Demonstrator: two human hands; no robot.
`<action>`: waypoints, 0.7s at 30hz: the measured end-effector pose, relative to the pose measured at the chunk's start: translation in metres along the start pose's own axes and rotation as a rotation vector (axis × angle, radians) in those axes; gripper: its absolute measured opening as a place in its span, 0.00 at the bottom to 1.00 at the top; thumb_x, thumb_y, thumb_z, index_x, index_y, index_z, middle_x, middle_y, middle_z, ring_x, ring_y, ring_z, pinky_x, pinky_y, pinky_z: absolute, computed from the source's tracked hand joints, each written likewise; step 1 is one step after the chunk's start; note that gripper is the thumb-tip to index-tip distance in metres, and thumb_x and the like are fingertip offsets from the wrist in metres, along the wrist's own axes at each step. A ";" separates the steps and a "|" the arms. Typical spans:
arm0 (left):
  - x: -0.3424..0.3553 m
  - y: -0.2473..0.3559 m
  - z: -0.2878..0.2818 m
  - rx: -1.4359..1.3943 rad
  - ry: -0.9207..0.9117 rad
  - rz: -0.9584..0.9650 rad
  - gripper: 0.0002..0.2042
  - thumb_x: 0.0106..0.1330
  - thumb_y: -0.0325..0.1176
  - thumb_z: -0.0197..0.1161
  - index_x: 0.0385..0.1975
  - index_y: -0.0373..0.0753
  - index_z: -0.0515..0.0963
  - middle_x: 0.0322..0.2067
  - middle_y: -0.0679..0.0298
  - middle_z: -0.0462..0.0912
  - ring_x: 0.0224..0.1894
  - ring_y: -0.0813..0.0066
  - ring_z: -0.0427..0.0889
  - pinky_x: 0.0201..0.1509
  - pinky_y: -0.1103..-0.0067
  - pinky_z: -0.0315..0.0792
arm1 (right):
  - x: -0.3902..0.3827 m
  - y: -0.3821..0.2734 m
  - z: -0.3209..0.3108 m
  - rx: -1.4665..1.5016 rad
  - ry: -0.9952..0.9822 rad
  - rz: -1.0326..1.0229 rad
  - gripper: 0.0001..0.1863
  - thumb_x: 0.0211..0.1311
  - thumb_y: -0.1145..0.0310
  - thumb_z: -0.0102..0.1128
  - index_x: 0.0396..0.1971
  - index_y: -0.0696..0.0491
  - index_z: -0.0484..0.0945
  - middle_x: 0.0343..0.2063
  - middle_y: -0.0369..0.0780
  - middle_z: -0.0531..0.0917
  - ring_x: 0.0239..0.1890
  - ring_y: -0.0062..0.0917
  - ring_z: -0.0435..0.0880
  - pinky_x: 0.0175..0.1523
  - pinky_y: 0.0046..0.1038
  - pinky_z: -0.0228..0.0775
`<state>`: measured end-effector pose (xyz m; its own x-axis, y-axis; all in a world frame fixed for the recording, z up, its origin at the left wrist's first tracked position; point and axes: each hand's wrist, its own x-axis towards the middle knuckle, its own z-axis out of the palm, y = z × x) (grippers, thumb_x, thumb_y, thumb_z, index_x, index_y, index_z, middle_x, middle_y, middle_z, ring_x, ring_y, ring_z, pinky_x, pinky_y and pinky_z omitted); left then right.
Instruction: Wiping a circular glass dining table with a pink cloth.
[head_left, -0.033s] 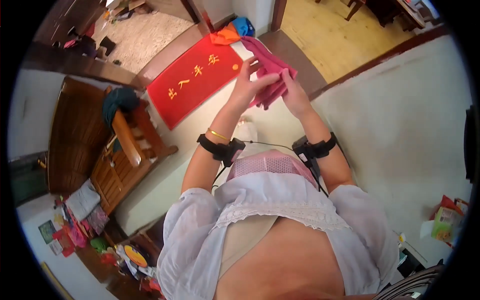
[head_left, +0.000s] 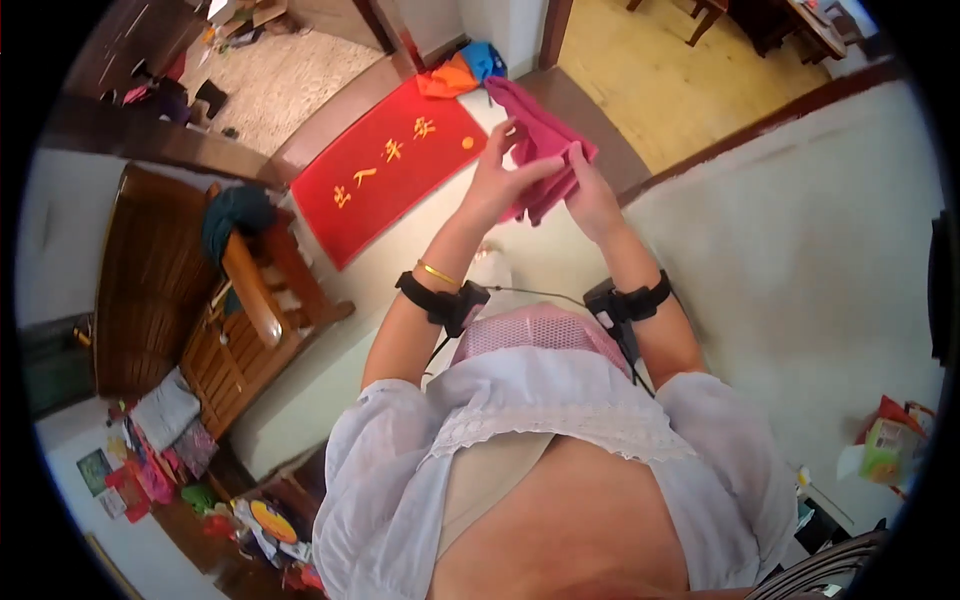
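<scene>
Our left hand (head_left: 490,180) and right hand (head_left: 592,205) meet at a folded magenta cloth (head_left: 545,130), raised in front of us above the pale floor. On the left, thumb and fingers spread in a wide curve, the thumb lying across the cloth's face; we cannot tell how firmly they grip. On the right, the thumb presses the cloth's near right edge, pinching it against fingers hidden behind the fabric. We wear a gold bracelet (head_left: 437,272) on the left forearm and a black strap with a small box on each arm. Beyond the hands to the left lies a red mat (head_left: 388,172), with an orange bundle (head_left: 447,78) at its far end. Nearer, dark green fabric (head_left: 240,213) drapes the arm of a wooden bench (head_left: 145,265).
</scene>
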<state>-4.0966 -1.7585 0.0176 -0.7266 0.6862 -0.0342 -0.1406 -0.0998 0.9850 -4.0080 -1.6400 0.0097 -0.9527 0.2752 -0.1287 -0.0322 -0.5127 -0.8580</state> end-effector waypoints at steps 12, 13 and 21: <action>0.249 -0.027 0.032 0.212 -0.354 0.166 0.35 0.58 0.38 0.61 0.60 0.29 0.52 0.51 0.50 0.59 0.55 0.62 0.64 0.55 0.74 0.64 | 0.159 -0.070 -0.081 0.309 0.058 -0.184 0.25 0.68 0.56 0.35 0.59 0.55 0.56 0.55 0.39 0.66 0.58 0.26 0.64 0.63 0.31 0.53; 0.274 -0.031 0.044 0.227 -0.348 0.235 0.34 0.58 0.37 0.60 0.60 0.28 0.52 0.50 0.50 0.62 0.54 0.63 0.65 0.54 0.75 0.65 | 0.173 -0.080 -0.096 0.353 0.096 -0.200 0.25 0.69 0.56 0.35 0.59 0.56 0.56 0.55 0.39 0.66 0.59 0.26 0.64 0.63 0.31 0.53; 0.445 -0.019 0.139 -0.436 -0.152 -0.155 0.15 0.68 0.36 0.42 0.47 0.33 0.67 0.44 0.59 0.75 0.47 0.70 0.74 0.51 0.75 0.67 | 0.247 -0.194 -0.203 0.416 0.428 -0.326 0.25 0.68 0.54 0.35 0.58 0.54 0.57 0.55 0.37 0.67 0.57 0.27 0.65 0.61 0.33 0.56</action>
<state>-4.3238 -1.3515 0.0067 -0.5730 0.8110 -0.1182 -0.5320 -0.2584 0.8063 -4.1758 -1.3078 0.0434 -0.6742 0.7221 -0.1551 -0.4922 -0.5959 -0.6345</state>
